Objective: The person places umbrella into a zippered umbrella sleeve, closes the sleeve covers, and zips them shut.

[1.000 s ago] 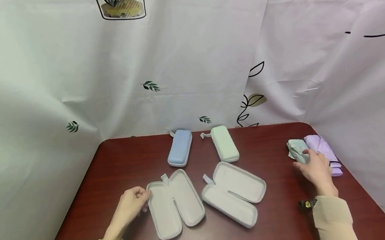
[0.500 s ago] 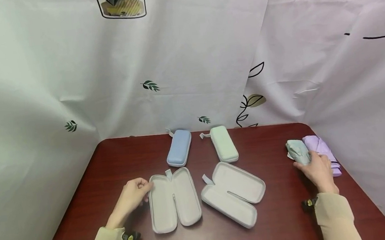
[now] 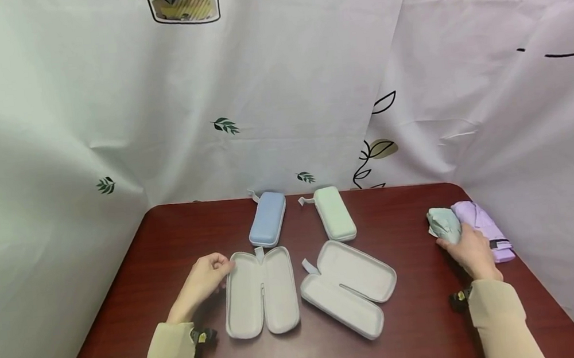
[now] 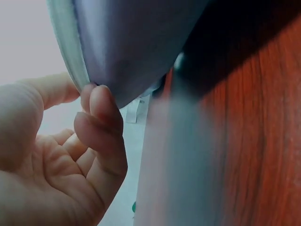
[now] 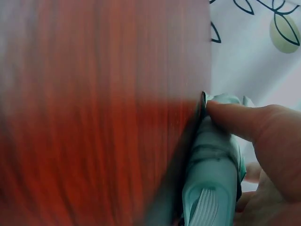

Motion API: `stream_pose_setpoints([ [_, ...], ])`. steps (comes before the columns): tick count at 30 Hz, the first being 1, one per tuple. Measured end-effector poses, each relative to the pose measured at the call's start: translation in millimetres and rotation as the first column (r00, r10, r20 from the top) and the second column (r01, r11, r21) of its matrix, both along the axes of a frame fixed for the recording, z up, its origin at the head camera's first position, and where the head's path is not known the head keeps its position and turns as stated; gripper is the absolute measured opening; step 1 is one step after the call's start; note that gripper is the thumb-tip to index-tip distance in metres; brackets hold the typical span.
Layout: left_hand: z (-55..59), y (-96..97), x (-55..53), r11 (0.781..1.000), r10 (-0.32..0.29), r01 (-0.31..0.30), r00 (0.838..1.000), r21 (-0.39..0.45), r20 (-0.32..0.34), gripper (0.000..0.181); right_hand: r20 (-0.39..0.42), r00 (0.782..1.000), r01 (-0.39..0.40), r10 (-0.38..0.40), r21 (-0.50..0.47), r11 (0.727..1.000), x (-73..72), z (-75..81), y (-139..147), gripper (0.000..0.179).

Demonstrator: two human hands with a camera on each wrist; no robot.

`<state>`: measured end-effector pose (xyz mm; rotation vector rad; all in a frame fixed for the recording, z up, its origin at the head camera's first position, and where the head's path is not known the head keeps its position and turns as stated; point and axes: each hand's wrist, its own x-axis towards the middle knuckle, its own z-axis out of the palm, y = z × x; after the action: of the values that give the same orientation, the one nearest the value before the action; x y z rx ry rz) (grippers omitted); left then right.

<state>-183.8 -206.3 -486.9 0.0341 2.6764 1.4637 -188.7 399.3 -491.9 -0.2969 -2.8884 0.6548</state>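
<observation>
Two hard zip cases lie open on the table, pale grey inside. My left hand (image 3: 205, 279) pinches the upper left rim of the left open case (image 3: 244, 298); the left wrist view shows thumb and fingertips on its edge and a purplish outer shell (image 4: 127, 42). The right open case (image 3: 353, 273) lies slanted beside it. At the table's right side my right hand (image 3: 472, 250) grips a pale green folded compact umbrella (image 3: 444, 224), its thumb along one side in the right wrist view. Against it lies a lilac folded umbrella (image 3: 478, 224) with a dark strap.
Behind the open cases lie a closed blue case (image 3: 268, 218) and a closed light green case (image 3: 335, 214), each with a pull loop. The dark red wooden table (image 3: 193, 228) meets a white patterned curtain (image 3: 283, 87) at its back and sides.
The left open case has turned from slanted to nearly upright in the head view, shifting slightly away with my left hand. My right hand has closed in around the green umbrella.
</observation>
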Motion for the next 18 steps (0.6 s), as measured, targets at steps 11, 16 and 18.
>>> stream_pose_setpoints([
  [11,-3.4,1.3,-7.4,0.998,-0.023,0.023,1.000,0.062,0.010,0.019,0.065,0.998,0.022,-0.018,-0.053,0.998,-8.2,-1.5,2.9,0.073],
  [16,-4.4,1.0,-7.7,0.997,-0.023,0.022,1.000,0.070,0.019,0.020,0.083,0.996,0.034,-0.028,-0.078,0.996,-8.2,2.5,0.5,0.072],
  [18,-5.1,0.7,-8.0,0.996,-0.024,0.023,1.000,0.083,0.019,0.020,0.078,0.996,0.040,-0.033,-0.081,0.996,-7.7,5.0,-1.5,0.072],
])
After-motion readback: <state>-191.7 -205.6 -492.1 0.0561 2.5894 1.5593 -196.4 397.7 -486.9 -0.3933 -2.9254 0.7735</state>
